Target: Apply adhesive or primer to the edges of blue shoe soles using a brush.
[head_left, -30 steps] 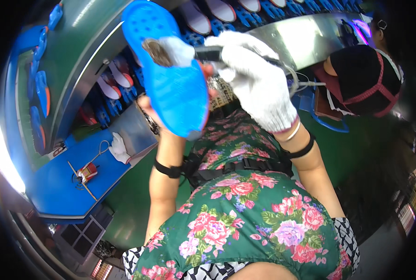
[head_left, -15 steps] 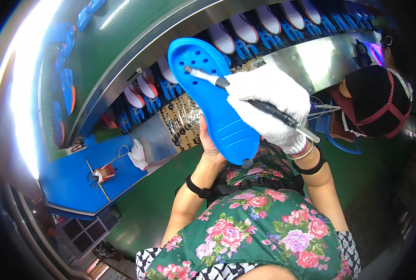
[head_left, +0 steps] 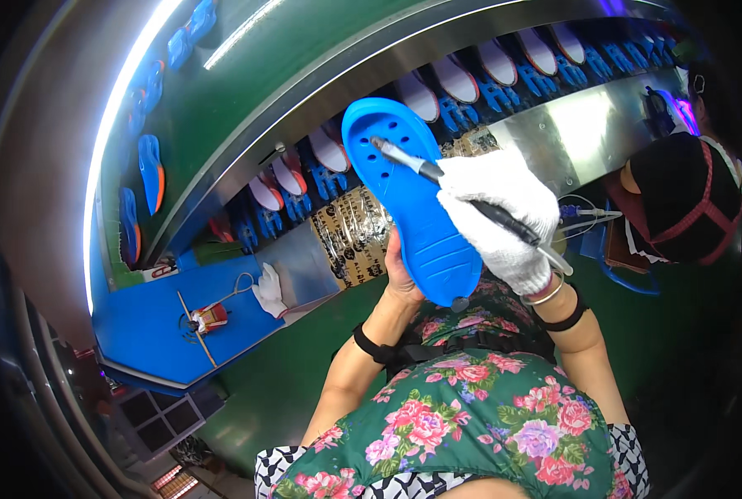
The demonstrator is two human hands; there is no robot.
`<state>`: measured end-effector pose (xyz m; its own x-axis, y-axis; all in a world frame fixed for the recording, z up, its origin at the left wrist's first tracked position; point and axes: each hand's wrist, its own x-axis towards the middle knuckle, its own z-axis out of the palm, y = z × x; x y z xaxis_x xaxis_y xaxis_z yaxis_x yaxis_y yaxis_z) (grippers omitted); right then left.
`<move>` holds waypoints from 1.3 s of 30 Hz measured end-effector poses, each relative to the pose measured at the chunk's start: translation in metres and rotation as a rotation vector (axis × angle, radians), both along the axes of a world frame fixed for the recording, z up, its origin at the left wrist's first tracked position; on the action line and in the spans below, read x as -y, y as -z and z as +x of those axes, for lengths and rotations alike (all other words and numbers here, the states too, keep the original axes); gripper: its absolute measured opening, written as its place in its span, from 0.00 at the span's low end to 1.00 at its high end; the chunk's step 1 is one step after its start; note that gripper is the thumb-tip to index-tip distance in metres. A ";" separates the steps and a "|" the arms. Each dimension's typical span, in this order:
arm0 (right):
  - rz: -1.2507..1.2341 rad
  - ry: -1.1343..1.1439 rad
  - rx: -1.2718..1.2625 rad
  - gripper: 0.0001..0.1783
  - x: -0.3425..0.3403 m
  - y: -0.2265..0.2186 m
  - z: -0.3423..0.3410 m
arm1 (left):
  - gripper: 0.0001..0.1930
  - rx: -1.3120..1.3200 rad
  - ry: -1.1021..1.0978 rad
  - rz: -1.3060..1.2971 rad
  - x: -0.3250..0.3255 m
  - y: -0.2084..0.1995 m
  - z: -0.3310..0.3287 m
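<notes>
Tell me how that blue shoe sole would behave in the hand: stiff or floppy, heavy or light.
The blue shoe sole is probably fairly stiff: the bare left hand props it near one end and it stays straight. It is likely light, since that one hand carries it. Its smooth moulded face may be a little slippery under the brush in the gloved right hand.

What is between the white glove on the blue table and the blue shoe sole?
In the head view, a shiny patterned wrapped panel lies between the spare glove and the blue sole.

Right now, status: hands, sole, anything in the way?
Left hand bare, gripping blue sole from behind. Right hand gloved, holding brush, tip on sole's upper end. Nothing blocking.
</notes>
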<state>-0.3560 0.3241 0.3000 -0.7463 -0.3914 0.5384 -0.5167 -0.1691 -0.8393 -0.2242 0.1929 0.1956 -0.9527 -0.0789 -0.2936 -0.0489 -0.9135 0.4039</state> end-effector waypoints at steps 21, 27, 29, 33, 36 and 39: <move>-0.127 -0.075 0.125 0.09 -0.004 0.022 0.005 | 0.53 -0.144 -0.220 -0.118 0.007 -0.032 -0.049; -0.044 -0.280 0.009 0.10 -0.007 0.020 0.019 | 0.58 -0.268 -0.066 0.152 0.021 -0.034 -0.049; -0.126 -0.194 0.113 0.07 -0.004 0.034 0.015 | 0.57 -0.225 -0.101 0.168 0.016 -0.042 -0.051; 0.022 -0.176 -0.329 0.15 -0.006 0.031 0.020 | 0.58 -0.259 -0.044 0.221 0.023 -0.034 -0.051; 0.038 -0.234 -0.208 0.15 -0.012 0.026 0.036 | 0.58 -0.319 0.031 0.187 0.030 -0.023 -0.051; -0.006 -0.268 -0.045 0.11 -0.014 0.028 0.019 | 0.57 -0.315 -0.029 0.206 0.029 -0.028 -0.049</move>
